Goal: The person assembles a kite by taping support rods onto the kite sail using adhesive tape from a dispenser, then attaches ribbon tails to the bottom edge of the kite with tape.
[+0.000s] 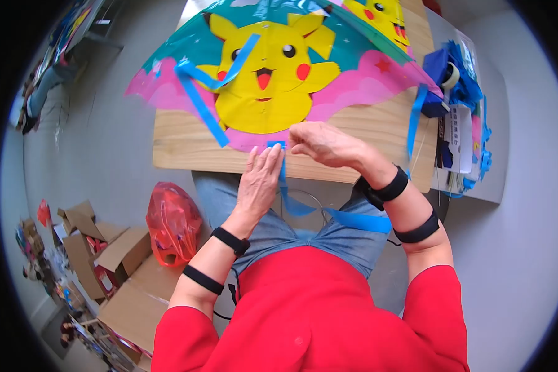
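A kite (263, 115) with a yellow cartoon character on teal and pink lies on the wooden table, its bottom edge toward me. My left hand (259, 183) rests with fingers stretched out flat on that edge, fingertips at a blue ribbon (299, 208) that hangs over the table edge onto my lap. Just right of it, my right hand (325, 144) is above the kite's edge with fingers curled closed; whatever they hold, if anything, is hidden. Another blue strip (199, 102) lies folded across the kite's left half.
At the table's (359, 133) right stands a blue tape dispenser (436, 77) beside blue ribbons and papers. Another blue strip (415, 121) hangs there. A red plastic bag (172, 223) and open cardboard boxes (127, 254) sit at lower left. Part of a second kite (384, 18) shows behind.
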A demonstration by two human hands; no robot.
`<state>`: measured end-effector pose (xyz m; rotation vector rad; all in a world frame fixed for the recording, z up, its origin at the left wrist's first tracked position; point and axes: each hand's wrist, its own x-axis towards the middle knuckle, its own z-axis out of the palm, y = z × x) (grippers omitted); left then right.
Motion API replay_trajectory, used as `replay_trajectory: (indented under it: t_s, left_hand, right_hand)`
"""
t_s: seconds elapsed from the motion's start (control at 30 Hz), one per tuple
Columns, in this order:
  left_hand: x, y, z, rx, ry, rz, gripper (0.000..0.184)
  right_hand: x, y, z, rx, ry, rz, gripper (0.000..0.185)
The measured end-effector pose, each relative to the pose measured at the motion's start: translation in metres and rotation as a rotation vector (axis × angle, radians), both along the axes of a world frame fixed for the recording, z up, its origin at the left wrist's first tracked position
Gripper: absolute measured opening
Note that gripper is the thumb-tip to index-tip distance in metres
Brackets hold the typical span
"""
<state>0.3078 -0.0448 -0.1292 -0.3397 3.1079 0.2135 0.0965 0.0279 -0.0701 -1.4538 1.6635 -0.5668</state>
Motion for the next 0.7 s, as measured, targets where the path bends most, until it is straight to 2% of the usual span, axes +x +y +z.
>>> replay_trajectory:
  t_s: [0.23,0.33,0.43,0.53,0.7]
  left_hand:
    - [0.002,-0.002,-0.005,0.019,0.048,0.014,0.061]
    - [0.004,-0.001,-0.007,0.032,0.053,0.017,0.061]
    - [0.003,-0.002,-0.005,-0.002,0.052,0.021,0.058]
    - [0.004,-0.002,-0.005,-0.003,0.067,0.022,0.057]
    - [0.005,-0.002,-0.008,0.012,0.078,0.018,0.057]
  right_hand:
    - [0.002,-0.021,0.005,0.076,-0.065,-0.078,0.019]
    - [-0.001,-0.014,0.002,0.119,-0.336,-0.2,0.018]
    - [-0.003,-0.007,-0.004,0.09,-0.497,-0.271,0.013]
    - [-0.006,-0.003,0.0,0.086,-0.439,-0.29,0.013]
    - [0.004,-0.002,0.025,-0.031,0.081,-0.17,0.028]
